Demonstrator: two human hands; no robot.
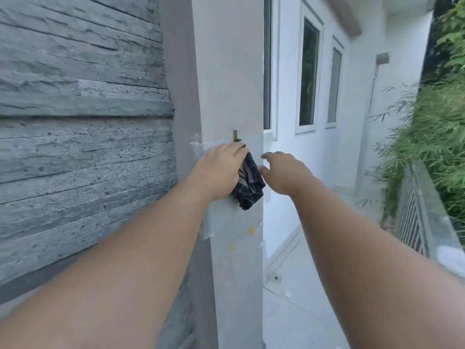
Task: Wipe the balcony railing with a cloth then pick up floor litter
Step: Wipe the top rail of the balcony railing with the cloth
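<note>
My left hand (218,170) grips a dark checked cloth (249,185) against a grey concrete pillar (226,71), just below a small metal hook (235,136). The cloth hangs down from my fingers. My right hand (284,172) hovers just right of the cloth with its fingers spread and nothing in it. The balcony railing (415,215), with dark bars and a pale top ledge, runs along the right edge. Small bits of litter (275,277) lie on the pale floor tiles (297,311) below.
A grey stone-clad wall (75,122) fills the left. White walls with dark windows (309,79) stretch behind the pillar. Green bamboo foliage (437,127) hangs over the railing on the right. A white object (450,255) sits on the ledge.
</note>
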